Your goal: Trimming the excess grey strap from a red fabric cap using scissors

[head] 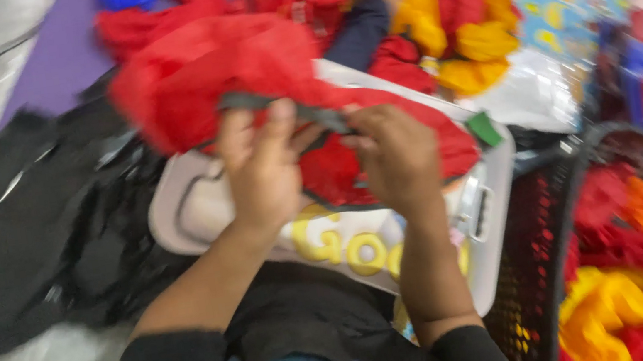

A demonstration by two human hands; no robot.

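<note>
While both hands meet over the tray (498, 181) on the lap, the dark strip (277, 104) runs left to right along the red cloth's (223, 73) near edge, pinched by the left hand (260, 164) and right hand (398, 157) alike.

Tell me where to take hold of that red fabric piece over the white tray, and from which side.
Probably by the dark band along the near edge of the red fabric piece. It looks flatter and firmer than the loose, bunched red cloth. Come from the near side, a grip toward each end, as the left hand and right hand pinch it now above the white tray. Blur hides finer detail.
</note>
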